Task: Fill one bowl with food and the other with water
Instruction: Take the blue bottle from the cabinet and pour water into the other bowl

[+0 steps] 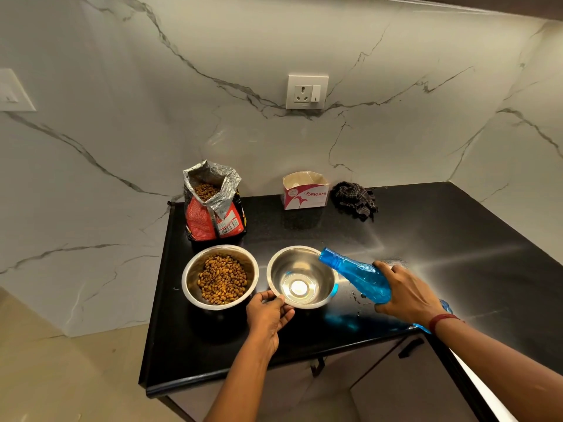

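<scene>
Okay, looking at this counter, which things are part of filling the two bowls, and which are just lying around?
Part of the job: bowl of kibble; empty bowl, steadied by the left hand; blue bottle, tilted over it in the right hand; open food bag.

Just lying about: cardboard box; dark cloth; wall socket.

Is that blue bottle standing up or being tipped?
Tipped. The right hand holds the blue bottle slanted, its open mouth over the rim of the right-hand steel bowl. Whether water is flowing, I cannot tell.

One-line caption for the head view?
Right hand tips blue bottle over steel bowl; left hand steadies its rim.
</scene>
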